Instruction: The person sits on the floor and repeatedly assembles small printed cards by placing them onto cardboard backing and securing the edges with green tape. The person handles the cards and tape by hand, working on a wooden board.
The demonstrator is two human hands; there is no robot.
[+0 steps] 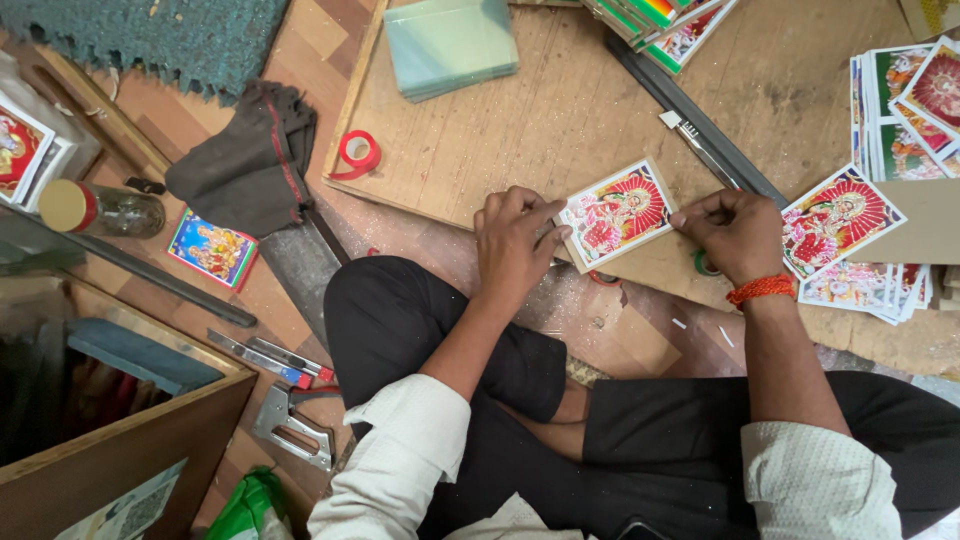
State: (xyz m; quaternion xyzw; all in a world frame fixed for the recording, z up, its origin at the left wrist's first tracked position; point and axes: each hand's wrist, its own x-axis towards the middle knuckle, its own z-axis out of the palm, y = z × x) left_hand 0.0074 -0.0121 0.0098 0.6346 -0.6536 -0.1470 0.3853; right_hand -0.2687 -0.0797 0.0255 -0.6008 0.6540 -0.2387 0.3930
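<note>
A small picture-framing workshop is showing here, set up on the floor. A person is sitting cross-legged at a worn plywood board (500,130) that is serving as the surface. Stacks of colourful printed pictures (905,110) are lying about, with cut glass panes (450,45), a roll of red tape (357,152), a staple gun (290,425) and a long metal ruler (700,125).

Left hand (513,243) covers the near-left corner of the small picture card (617,213); right hand (735,232) hides the green tape roll (706,266) except a sliver. Stack of prints (912,105) cut by the right edge. Framed picture (20,150) cut at the left edge. Green bag (250,505) cut at the bottom. Dark recess (60,400), lower left: contents unreadable.
</note>
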